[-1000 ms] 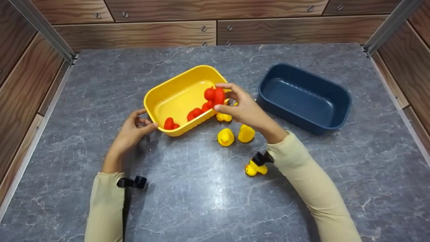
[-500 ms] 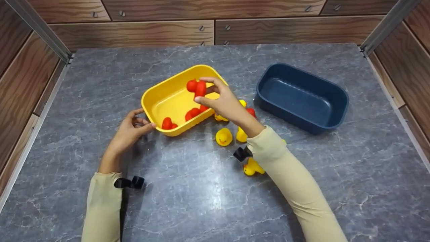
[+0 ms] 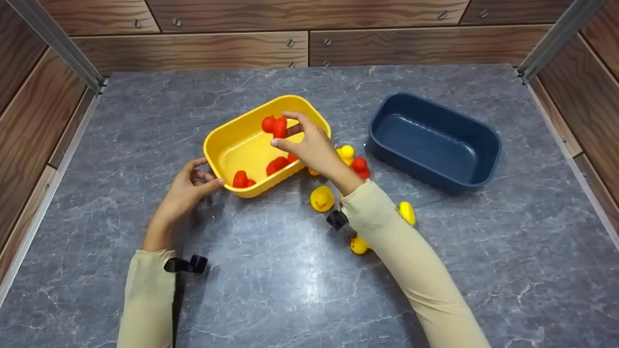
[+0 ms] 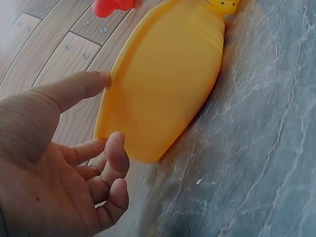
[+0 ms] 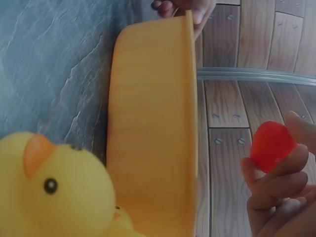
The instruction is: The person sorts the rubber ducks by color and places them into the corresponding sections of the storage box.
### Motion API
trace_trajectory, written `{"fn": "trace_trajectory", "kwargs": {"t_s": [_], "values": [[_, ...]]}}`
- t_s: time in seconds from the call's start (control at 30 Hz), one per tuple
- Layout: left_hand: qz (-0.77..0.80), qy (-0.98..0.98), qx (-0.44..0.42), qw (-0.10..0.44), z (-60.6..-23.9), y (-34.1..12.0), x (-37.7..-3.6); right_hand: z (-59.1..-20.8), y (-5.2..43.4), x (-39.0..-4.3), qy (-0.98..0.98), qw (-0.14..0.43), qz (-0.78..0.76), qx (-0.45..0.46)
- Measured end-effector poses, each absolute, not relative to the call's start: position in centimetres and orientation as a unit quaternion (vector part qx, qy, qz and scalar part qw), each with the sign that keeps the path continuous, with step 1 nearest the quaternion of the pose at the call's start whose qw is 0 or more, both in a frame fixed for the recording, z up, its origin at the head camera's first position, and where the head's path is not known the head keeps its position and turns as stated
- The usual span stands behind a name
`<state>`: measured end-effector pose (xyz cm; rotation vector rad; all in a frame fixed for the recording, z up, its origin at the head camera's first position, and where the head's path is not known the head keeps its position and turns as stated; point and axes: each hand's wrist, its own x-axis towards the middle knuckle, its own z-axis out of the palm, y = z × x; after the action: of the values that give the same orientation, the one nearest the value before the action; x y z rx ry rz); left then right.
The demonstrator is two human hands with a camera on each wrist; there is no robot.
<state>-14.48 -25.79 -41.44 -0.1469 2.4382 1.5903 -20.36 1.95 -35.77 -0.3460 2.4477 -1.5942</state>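
My right hand (image 3: 314, 152) pinches a red rubber duck (image 3: 273, 125) between thumb and fingers, over the yellow bin (image 3: 246, 152). In the right wrist view the red duck (image 5: 270, 145) shows beyond the bin's rim. My left hand (image 3: 186, 191) holds the bin's left corner, thumb and forefinger on the rim, the other fingers curled below it. Inside the bin, red ducks (image 3: 277, 165) lie along the near wall, partly hidden by that wall and the right hand.
A dark blue bin (image 3: 430, 145) stands to the right. Between the bins and nearer me lie several yellow rubber ducks (image 3: 321, 198) and a red duck (image 3: 359, 166). My right forearm partly covers some. Wood-patterned panels (image 3: 217, 50) wall the grey marbled table (image 3: 271, 270).
My right hand has carried the red duck leftward, from the yellow bin's right end to over its middle. The left hand stays at the bin's corner.
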Motion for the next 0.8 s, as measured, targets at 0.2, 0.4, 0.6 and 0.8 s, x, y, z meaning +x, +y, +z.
{"fn": "trace_trajectory", "kwargs": {"t_s": [0.2, 0.4, 0.6, 0.8], "values": [[0.546, 0.829, -0.049, 0.112, -41.5, -25.7, -14.5, -36.0, 2.2, -20.5, 0.837, 0.096, -0.526, -0.116], [0.551, 0.826, -0.049, 0.11, -41.4, -25.7, -14.5, -36.1, 3.0, -20.4, 0.824, 0.099, -0.545, -0.119], [0.554, 0.825, -0.047, 0.106, -41.4, -25.8, -14.5, -35.6, 4.1, -20.2, 0.812, 0.108, -0.56, -0.126], [0.543, 0.832, -0.043, 0.106, -41.4, -25.9, -14.5, -35.2, 5.9, -19.9, 0.814, 0.094, -0.556, -0.138]]}}
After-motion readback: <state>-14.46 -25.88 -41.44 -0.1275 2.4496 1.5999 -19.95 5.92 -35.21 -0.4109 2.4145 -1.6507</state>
